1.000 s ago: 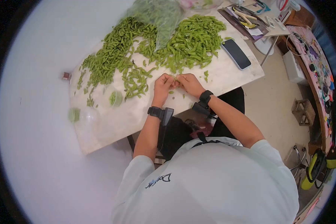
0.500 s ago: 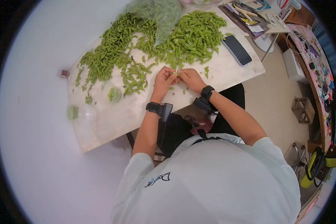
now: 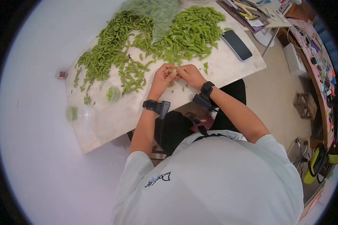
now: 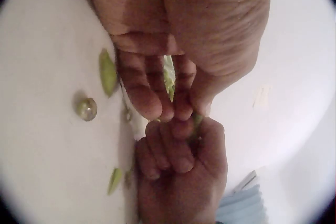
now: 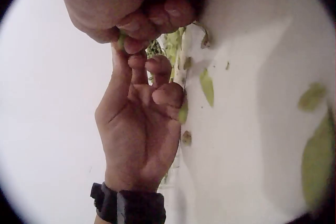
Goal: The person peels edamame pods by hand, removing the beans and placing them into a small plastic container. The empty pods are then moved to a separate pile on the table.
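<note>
Both hands meet above the table's front edge, fingertips together at a small green bean pod (image 4: pixel 197 121), which is mostly hidden by fingers. My left hand (image 3: pixel 161 80) pinches one end between thumb and forefinger, its other fingers loosely bent. From the other side, my right hand (image 3: pixel 192 77) pinches the pod too, with its remaining fingers curled in. Below the hands, a loose pod (image 5: pixel 207 87) and other green bits lie on the table. Past the fingertips spreads a heap of bright green pods (image 3: pixel 191 33).
Darker pods (image 3: pixel 109 48) are heaped at the back left, under a clear plastic bag (image 3: pixel 154 17) at the back. A clear cup (image 3: pixel 112 93) of shelled beans lies left of the hands, and a second cup (image 3: pixel 72 113) by the left edge. A phone (image 3: pixel 236 45) lies at right.
The head view has shifted a little, and the hands appear slightly higher and further left. Both stay together at the fingertips, with green showing between them.
</note>
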`<action>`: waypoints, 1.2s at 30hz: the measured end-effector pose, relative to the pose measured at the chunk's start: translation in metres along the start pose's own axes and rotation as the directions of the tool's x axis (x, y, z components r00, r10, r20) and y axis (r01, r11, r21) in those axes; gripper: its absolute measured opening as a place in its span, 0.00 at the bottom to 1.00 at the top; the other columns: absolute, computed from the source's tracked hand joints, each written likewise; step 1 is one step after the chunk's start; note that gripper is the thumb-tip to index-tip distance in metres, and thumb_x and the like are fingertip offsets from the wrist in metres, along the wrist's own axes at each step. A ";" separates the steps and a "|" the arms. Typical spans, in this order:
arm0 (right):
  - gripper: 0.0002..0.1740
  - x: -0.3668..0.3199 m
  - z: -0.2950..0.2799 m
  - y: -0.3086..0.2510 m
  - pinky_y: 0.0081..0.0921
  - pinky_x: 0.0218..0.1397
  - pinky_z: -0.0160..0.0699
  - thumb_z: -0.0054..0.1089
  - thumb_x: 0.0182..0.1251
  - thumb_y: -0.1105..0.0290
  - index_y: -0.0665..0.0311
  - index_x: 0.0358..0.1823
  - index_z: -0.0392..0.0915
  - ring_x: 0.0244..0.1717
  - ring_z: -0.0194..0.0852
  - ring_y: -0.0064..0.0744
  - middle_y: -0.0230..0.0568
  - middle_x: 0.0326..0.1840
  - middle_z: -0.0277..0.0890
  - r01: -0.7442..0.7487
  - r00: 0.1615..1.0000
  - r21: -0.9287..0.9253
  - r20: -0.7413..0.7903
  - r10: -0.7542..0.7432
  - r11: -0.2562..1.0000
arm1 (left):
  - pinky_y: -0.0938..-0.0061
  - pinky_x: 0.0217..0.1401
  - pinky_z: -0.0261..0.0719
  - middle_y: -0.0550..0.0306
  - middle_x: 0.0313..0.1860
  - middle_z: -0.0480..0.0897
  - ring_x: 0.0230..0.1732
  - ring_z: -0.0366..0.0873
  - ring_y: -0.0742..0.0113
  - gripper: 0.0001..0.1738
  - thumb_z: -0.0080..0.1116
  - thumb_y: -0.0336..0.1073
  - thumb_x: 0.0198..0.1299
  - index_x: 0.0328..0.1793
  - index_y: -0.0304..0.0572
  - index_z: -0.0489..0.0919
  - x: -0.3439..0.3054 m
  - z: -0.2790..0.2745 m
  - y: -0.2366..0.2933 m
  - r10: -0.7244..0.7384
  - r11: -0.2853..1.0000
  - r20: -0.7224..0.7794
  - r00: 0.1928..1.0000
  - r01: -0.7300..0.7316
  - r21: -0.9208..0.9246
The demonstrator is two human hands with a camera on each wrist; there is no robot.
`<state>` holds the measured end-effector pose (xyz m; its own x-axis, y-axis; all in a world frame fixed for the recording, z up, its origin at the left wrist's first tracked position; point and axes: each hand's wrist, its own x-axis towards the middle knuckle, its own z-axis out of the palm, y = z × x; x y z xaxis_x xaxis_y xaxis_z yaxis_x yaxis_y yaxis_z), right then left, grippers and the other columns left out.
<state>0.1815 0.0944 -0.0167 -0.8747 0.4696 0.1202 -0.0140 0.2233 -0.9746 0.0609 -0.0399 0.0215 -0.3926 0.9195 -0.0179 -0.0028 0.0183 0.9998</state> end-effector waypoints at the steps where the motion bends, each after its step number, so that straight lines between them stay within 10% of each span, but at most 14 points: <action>1: 0.26 0.000 0.000 0.000 0.36 0.34 0.74 0.47 0.75 0.55 0.72 0.28 0.79 0.25 0.76 0.37 0.47 0.23 0.78 -0.006 1.000 0.004 0.007 0.006 1.000 | 0.78 0.33 0.78 0.56 0.35 0.84 0.29 0.79 0.72 0.15 0.60 0.35 0.71 0.60 0.39 0.74 -0.001 0.000 0.001 0.002 1.000 0.004 1.000 -0.002 0.009; 10: 0.25 -0.004 0.003 -0.005 0.34 0.31 0.73 0.49 0.76 0.56 0.70 0.28 0.80 0.22 0.72 0.34 0.45 0.22 0.78 0.031 1.000 0.066 -0.008 -0.030 0.997 | 0.78 0.33 0.82 0.58 0.36 0.83 0.37 0.83 0.71 0.11 0.59 0.30 0.70 0.56 0.38 0.75 0.010 -0.018 -0.005 -0.177 0.965 0.107 0.978 0.194 -0.175; 25: 0.22 -0.011 -0.002 -0.024 0.39 0.35 0.71 0.48 0.77 0.59 0.72 0.34 0.76 0.25 0.72 0.44 0.56 0.26 0.76 -0.050 0.998 -0.048 -0.050 0.047 0.998 | 0.76 0.38 0.87 0.52 0.42 0.86 0.41 0.86 0.69 0.17 0.65 0.29 0.66 0.58 0.28 0.80 0.002 0.012 -0.008 -0.118 0.993 -0.298 0.947 0.105 -0.061; 36: 0.21 -0.011 0.004 -0.015 0.47 0.45 0.76 0.43 0.78 0.58 0.67 0.42 0.80 0.39 0.78 0.62 0.59 0.36 0.81 0.071 0.997 -0.203 0.020 -0.068 0.977 | 0.75 0.41 0.86 0.55 0.38 0.86 0.36 0.84 0.71 0.17 0.65 0.34 0.68 0.58 0.30 0.83 0.006 -0.018 0.006 -0.286 0.958 -0.030 0.958 0.286 0.001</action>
<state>0.1890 0.0821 -0.0041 -0.8811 0.4363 0.1824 0.0227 0.4243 -0.9053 0.0421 -0.0412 0.0270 -0.4028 0.8637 -0.3029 -0.1141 0.2809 0.9529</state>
